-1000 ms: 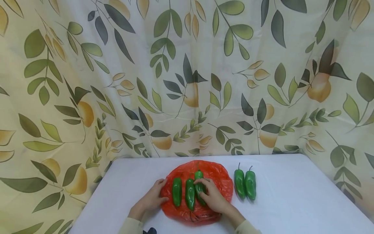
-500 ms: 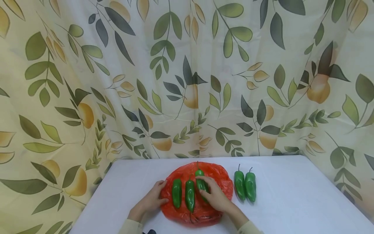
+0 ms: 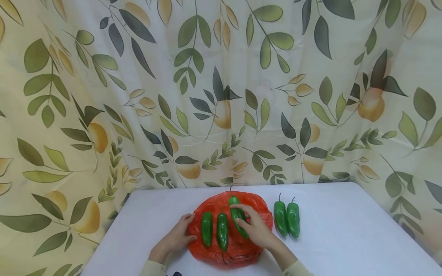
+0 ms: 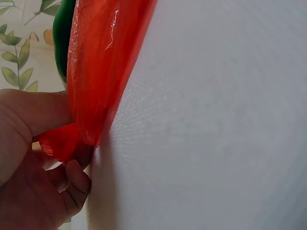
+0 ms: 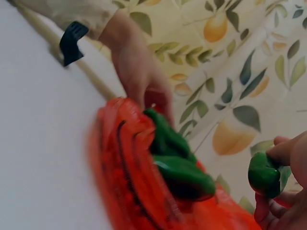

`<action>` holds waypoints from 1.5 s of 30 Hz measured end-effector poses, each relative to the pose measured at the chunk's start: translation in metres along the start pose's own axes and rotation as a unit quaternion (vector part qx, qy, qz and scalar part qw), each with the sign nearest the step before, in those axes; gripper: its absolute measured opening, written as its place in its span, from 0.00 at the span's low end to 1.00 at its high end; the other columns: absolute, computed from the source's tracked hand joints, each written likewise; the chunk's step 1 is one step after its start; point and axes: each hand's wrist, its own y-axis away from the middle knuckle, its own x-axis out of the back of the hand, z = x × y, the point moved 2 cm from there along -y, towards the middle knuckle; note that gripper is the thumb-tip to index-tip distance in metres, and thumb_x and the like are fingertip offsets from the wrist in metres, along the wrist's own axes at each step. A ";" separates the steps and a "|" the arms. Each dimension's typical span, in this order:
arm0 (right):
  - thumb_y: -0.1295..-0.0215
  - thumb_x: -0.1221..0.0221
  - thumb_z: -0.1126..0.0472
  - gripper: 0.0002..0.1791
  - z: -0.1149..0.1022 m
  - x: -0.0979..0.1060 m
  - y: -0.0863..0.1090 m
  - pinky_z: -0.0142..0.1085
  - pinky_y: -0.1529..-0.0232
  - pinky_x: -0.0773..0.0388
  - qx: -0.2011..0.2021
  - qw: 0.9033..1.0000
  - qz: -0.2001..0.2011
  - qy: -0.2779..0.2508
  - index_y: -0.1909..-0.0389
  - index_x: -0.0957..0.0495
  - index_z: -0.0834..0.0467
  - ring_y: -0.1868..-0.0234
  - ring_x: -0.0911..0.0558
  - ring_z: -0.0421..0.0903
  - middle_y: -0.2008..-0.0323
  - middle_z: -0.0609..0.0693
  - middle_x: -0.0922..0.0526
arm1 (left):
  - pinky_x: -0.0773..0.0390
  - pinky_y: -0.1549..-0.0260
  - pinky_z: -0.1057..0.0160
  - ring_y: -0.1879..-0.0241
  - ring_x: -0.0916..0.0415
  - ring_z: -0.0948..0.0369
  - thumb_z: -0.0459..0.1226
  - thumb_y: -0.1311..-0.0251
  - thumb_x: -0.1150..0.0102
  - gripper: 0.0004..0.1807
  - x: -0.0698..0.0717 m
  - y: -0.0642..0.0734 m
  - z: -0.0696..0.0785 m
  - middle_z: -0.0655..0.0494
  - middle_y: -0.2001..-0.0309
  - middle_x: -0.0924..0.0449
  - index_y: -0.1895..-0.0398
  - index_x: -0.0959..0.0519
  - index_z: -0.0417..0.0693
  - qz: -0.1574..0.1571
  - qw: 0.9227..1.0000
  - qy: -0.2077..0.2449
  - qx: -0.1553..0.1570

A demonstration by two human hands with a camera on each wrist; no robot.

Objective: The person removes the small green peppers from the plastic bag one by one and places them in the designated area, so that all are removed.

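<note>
The left hand [image 3: 176, 234] is pinching the left side of a red plastic bag [image 3: 214, 257] lying on the table [image 3: 345, 226]. The right hand [image 3: 258, 230] is gripping a green chili pepper [image 3: 236, 213] in its fingers above the bag's right half. Two loose peppers [image 3: 222, 232] are lying on the plastic; another pair of peppers [image 3: 293, 219] is resting between bag and the table's right edge. Glossy skin is risking a slip under a light grip; the thin film, if tugged, could be rolling the loose peppers.

No text or number can be read — the dark lines [image 5: 123, 160] on the red plastic [image 3: 236, 251] spell nothing legible.
</note>
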 end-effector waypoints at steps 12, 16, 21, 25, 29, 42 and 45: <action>0.24 0.48 0.64 0.27 -0.012 0.021 0.012 0.46 0.48 0.16 0.013 0.999 -0.007 -0.033 0.29 0.31 0.41 0.42 0.25 0.54 0.34 0.59 0.29 | 0.42 0.28 0.31 0.26 0.44 0.33 0.32 0.40 0.33 0.41 -0.001 0.003 -0.003 0.31 0.28 0.41 0.26 0.40 0.30 0.002 1.000 -0.006 -0.008; 0.24 0.49 0.66 0.28 -0.010 0.033 0.020 0.51 0.39 0.19 0.035 0.999 -0.009 -0.024 0.27 0.34 0.44 0.35 0.26 0.59 0.29 0.61 0.33 | 0.42 0.29 0.31 0.26 0.44 0.33 0.33 0.39 0.33 0.41 -0.002 0.004 -0.006 0.32 0.27 0.41 0.25 0.40 0.31 -0.001 1.000 -0.002 0.000; 0.26 0.50 0.68 0.30 -0.008 0.047 0.029 0.61 0.32 0.28 0.024 1.000 0.012 -0.008 0.26 0.35 0.43 0.27 0.35 0.64 0.24 0.62 0.39 | 0.42 0.29 0.30 0.26 0.44 0.34 0.33 0.40 0.33 0.41 -0.005 0.004 -0.011 0.33 0.27 0.41 0.25 0.40 0.32 -0.005 1.000 0.001 0.002; 0.26 0.50 0.69 0.31 -0.006 0.055 0.035 0.55 0.40 0.19 0.000 1.000 0.024 -0.006 0.26 0.35 0.43 0.34 0.28 0.62 0.26 0.63 0.36 | 0.42 0.29 0.30 0.26 0.44 0.34 0.33 0.39 0.33 0.41 -0.006 0.005 -0.011 0.33 0.27 0.41 0.25 0.40 0.31 -0.004 1.000 0.001 0.002; 0.26 0.50 0.69 0.31 -0.002 0.059 0.037 0.39 0.56 0.14 -0.017 0.999 0.037 -0.009 0.26 0.35 0.43 0.51 0.22 0.52 0.36 0.65 0.30 | 0.42 0.29 0.30 0.26 0.44 0.33 0.33 0.40 0.33 0.41 -0.005 0.007 -0.012 0.32 0.27 0.41 0.26 0.40 0.31 0.001 1.000 -0.003 0.003; 0.27 0.50 0.71 0.32 0.005 0.090 0.035 0.36 0.59 0.14 0.008 0.998 0.057 0.011 0.25 0.38 0.50 0.50 0.19 0.54 0.32 0.72 0.34 | 0.41 0.29 0.32 0.26 0.43 0.34 0.34 0.39 0.33 0.42 0.001 0.002 -0.010 0.33 0.27 0.41 0.25 0.41 0.32 0.006 1.000 -0.008 -0.007; 0.27 0.50 0.71 0.32 0.008 0.101 0.038 0.40 0.58 0.13 0.015 0.997 0.065 0.024 0.25 0.39 0.52 0.48 0.19 0.59 0.30 0.73 0.37 | 0.40 0.29 0.32 0.26 0.43 0.35 0.34 0.39 0.32 0.42 0.001 -0.002 -0.007 0.35 0.26 0.42 0.24 0.41 0.34 0.000 1.000 -0.007 0.000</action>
